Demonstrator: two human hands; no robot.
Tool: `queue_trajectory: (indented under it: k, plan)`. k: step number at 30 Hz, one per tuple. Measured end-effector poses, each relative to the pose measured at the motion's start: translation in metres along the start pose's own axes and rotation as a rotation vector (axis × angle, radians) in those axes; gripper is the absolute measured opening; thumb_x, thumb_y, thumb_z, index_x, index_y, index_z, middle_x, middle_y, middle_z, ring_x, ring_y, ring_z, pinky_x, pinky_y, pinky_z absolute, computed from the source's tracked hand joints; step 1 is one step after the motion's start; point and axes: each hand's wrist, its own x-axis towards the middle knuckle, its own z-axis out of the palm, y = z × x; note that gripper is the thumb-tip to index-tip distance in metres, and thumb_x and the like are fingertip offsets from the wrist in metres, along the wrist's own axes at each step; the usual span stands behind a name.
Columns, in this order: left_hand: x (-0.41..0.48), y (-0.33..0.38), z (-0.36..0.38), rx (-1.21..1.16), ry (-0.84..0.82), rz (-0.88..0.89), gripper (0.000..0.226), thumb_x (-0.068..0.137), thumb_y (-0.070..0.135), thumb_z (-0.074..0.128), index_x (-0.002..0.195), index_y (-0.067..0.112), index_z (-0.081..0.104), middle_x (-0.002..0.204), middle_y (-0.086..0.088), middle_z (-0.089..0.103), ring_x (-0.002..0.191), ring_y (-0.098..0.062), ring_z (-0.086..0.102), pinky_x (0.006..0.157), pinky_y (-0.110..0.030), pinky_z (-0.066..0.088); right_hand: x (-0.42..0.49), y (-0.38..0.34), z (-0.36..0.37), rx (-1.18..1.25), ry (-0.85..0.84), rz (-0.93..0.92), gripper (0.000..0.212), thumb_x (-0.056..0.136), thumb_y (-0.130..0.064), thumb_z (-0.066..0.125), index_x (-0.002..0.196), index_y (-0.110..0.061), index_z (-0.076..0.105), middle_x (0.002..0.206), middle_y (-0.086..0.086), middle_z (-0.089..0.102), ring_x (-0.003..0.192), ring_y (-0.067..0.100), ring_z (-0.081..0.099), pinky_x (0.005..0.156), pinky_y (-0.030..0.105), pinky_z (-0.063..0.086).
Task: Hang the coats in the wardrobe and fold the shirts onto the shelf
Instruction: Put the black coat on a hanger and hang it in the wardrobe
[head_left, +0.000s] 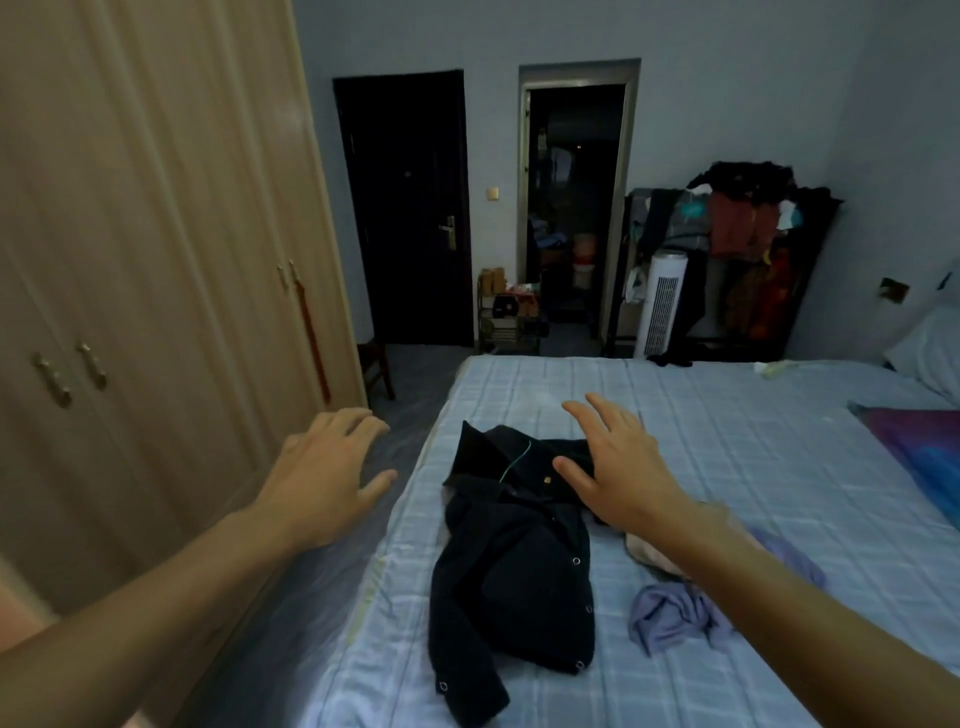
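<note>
- Right hand (618, 467): fingers (605, 408) spread wide, holding nothing, over the far collar end of the dark coat (514, 561).
- Left hand (327, 478): fingers wide too, empty, above the floor just left of the bed (753, 441).
- Coat's crumpled on the bed's left side, with a lilac shirt (670, 613) bunched near its right.
- Wardrobe (145, 260) far left, doors closed.

- A home bedroom: a bed (737, 447) with a checked blue sheet and a pillow (930, 348).
- A tall wooden wardrobe (156, 234) stands beside it.
- A laden clothes rack (743, 244) and, seemingly, a tower fan (662, 306) by the far wall.
</note>
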Motion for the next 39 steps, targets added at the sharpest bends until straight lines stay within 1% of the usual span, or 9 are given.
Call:
queue_trajectory:
  k: [4, 11, 15, 20, 23, 27, 33, 36, 39]
  plan:
    - [0.025, 0.021, 0.024, 0.014, -0.058, 0.017, 0.057, 0.093, 0.057, 0.049, 0.142, 0.029, 0.040, 0.151, 0.005, 0.034, 0.137, -0.019, 0.034, 0.104, -0.039, 0.039, 0.014, 0.031, 0.009, 0.016, -0.016, 0.021, 0.068, 0.093, -0.047, 0.054, 0.151, -0.026, 0.025, 0.160, 0.006, 0.021, 0.146, 0.026, 0.019, 0.114, 0.048, 0.029]
    - [0.077, 0.023, 0.067, -0.034, -0.096, 0.062, 0.056, 0.093, 0.055, 0.051, 0.141, 0.027, 0.042, 0.147, 0.006, 0.038, 0.134, -0.019, 0.037, 0.102, -0.038, 0.040, 0.036, 0.065, 0.040, 0.070, -0.075, 0.093, 0.067, 0.092, -0.045, 0.057, 0.149, -0.024, 0.030, 0.157, 0.007, 0.025, 0.143, 0.028, 0.024, 0.110, 0.048, 0.033]
    - [0.115, 0.020, 0.105, -0.110, -0.109, 0.087, 0.056, 0.093, 0.054, 0.052, 0.141, 0.027, 0.042, 0.147, 0.007, 0.038, 0.134, -0.018, 0.037, 0.103, -0.039, 0.040, 0.053, 0.080, 0.057, 0.013, -0.099, 0.120, 0.067, 0.091, -0.041, 0.059, 0.149, -0.024, 0.031, 0.156, 0.006, 0.027, 0.142, 0.026, 0.026, 0.110, 0.044, 0.032]
    - [0.170, -0.001, 0.149, -0.202, -0.116, 0.106, 0.055, 0.092, 0.054, 0.052, 0.139, 0.027, 0.044, 0.143, 0.010, 0.041, 0.130, -0.016, 0.039, 0.099, -0.038, 0.041, 0.096, 0.089, 0.075, -0.059, -0.114, 0.151, 0.066, 0.092, -0.040, 0.058, 0.149, -0.023, 0.030, 0.155, 0.003, 0.029, 0.141, 0.024, 0.028, 0.110, 0.042, 0.033]
    - [0.194, -0.013, 0.171, -0.247, -0.142, 0.074, 0.054, 0.092, 0.053, 0.053, 0.138, 0.026, 0.044, 0.142, 0.009, 0.042, 0.129, -0.017, 0.040, 0.097, -0.039, 0.041, 0.113, 0.092, 0.096, -0.063, -0.153, 0.163, 0.067, 0.092, -0.041, 0.057, 0.150, -0.023, 0.029, 0.156, 0.004, 0.027, 0.142, 0.025, 0.027, 0.112, 0.043, 0.032]
    - [0.218, -0.025, 0.197, -0.279, -0.173, 0.047, 0.053, 0.092, 0.053, 0.054, 0.137, 0.027, 0.045, 0.141, 0.010, 0.043, 0.129, -0.016, 0.041, 0.097, -0.041, 0.041, 0.127, 0.103, 0.131, -0.045, -0.257, 0.169, 0.067, 0.092, -0.040, 0.058, 0.150, -0.022, 0.029, 0.155, 0.004, 0.026, 0.140, 0.025, 0.029, 0.112, 0.043, 0.032]
    - [0.250, -0.040, 0.225, -0.334, -0.196, -0.051, 0.050, 0.093, 0.048, 0.057, 0.136, 0.024, 0.048, 0.141, 0.006, 0.046, 0.129, -0.020, 0.042, 0.100, -0.045, 0.043, 0.167, 0.121, 0.166, 0.007, -0.267, 0.186, 0.067, 0.091, -0.041, 0.058, 0.149, -0.022, 0.030, 0.155, 0.004, 0.026, 0.140, 0.026, 0.029, 0.111, 0.046, 0.034]
    - [0.258, -0.046, 0.241, -0.354, -0.209, -0.089, 0.048, 0.093, 0.046, 0.058, 0.135, 0.024, 0.049, 0.141, 0.006, 0.047, 0.128, -0.021, 0.043, 0.101, -0.044, 0.043, 0.186, 0.128, 0.185, 0.000, -0.300, 0.163, 0.069, 0.091, -0.045, 0.056, 0.150, -0.026, 0.028, 0.156, 0.002, 0.024, 0.141, 0.024, 0.029, 0.111, 0.046, 0.035]
    - [0.268, -0.052, 0.263, -0.348, -0.231, -0.104, 0.049, 0.093, 0.046, 0.059, 0.135, 0.024, 0.048, 0.142, 0.007, 0.046, 0.130, -0.020, 0.042, 0.103, -0.042, 0.040, 0.210, 0.136, 0.206, 0.013, -0.343, 0.183, 0.068, 0.090, -0.047, 0.055, 0.150, -0.032, 0.024, 0.158, 0.000, 0.020, 0.143, 0.024, 0.026, 0.109, 0.054, 0.036]
